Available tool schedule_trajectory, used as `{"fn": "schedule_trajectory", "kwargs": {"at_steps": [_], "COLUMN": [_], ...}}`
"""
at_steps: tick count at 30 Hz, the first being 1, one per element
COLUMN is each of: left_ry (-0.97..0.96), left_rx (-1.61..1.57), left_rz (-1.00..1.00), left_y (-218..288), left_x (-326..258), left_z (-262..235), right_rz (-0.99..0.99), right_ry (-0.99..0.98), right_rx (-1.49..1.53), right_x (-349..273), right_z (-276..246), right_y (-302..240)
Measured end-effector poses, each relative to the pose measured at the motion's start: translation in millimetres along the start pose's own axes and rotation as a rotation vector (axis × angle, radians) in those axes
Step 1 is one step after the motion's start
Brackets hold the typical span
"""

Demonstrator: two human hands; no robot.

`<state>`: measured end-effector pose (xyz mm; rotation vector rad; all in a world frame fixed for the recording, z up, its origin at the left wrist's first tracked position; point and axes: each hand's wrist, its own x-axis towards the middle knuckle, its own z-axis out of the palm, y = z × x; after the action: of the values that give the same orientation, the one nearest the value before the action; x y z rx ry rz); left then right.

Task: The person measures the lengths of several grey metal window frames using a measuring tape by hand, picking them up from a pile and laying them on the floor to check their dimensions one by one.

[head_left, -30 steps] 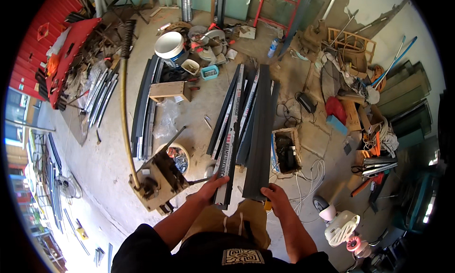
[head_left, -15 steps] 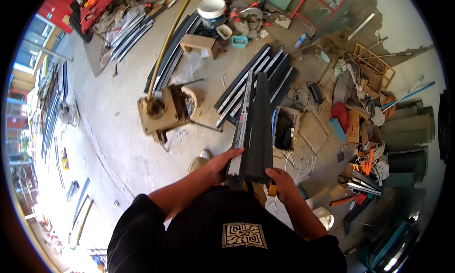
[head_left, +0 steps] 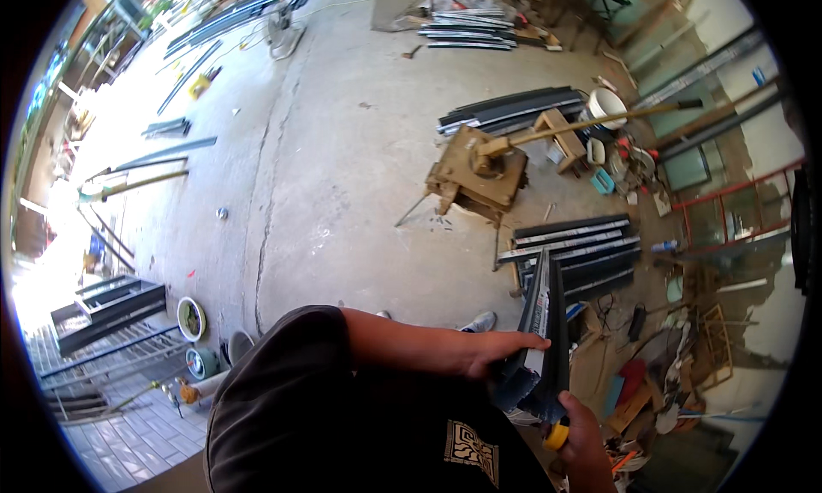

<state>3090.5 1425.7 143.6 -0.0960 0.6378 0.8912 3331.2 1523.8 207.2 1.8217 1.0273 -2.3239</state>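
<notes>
Dark metal profile strips (head_left: 541, 339), a bundle of long grey sections, are held close to the person's chest in the head view, rising steeply up the frame. Left hand (head_left: 497, 352) lies along the bundle's near side, fingers wrapped onto its lower end. Right hand (head_left: 582, 429) is closed around the bundle's bottom from below, with a yellow object (head_left: 556, 436) pinched against it. Compared with half a second ago, the view has swung round: the tan bending machine (head_left: 475, 168) with its long lever now sits up and right of centre, the stack of dark strips on the floor (head_left: 574, 253) lies just beyond the bundle's tip, and bare concrete floor (head_left: 342, 151) fills the middle. The bundle has come nearer the body.
</notes>
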Motion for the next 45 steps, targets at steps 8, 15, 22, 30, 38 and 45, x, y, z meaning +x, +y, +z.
{"fn": "schedule_trajectory", "kwargs": {"at_steps": [8, 15, 22, 30, 38, 45], "left_ry": [-0.022, 0.131, 0.205, 0.343, 0.357, 0.297], "left_rx": [-0.173, -0.420, -0.500, -0.588, -0.654, -0.684], "left_rz": [0.083, 0.321, 0.602, 0.831, 0.866, 0.865], "left_y": [-94, -167, -193, -135, -3, 104], "left_x": [-195, -330, -397, -361, -386, -419], "left_z": [-92, -131, -155, -198, -217, -285], "right_rz": [0.230, 0.365, 0.309, 0.265, 0.209, 0.194], "right_ry": [-0.043, -0.223, -0.437, -0.641, -0.671, -0.580], "right_rx": [-0.326, -0.658, -0.897, -0.826, -0.920, -0.918], "right_x": [-62, -65, -39, 62, 102, 139], "right_z": [173, 302, 399, 436, 521, 616], "right_y": [54, 73, 82, 51, -50, -123]}}
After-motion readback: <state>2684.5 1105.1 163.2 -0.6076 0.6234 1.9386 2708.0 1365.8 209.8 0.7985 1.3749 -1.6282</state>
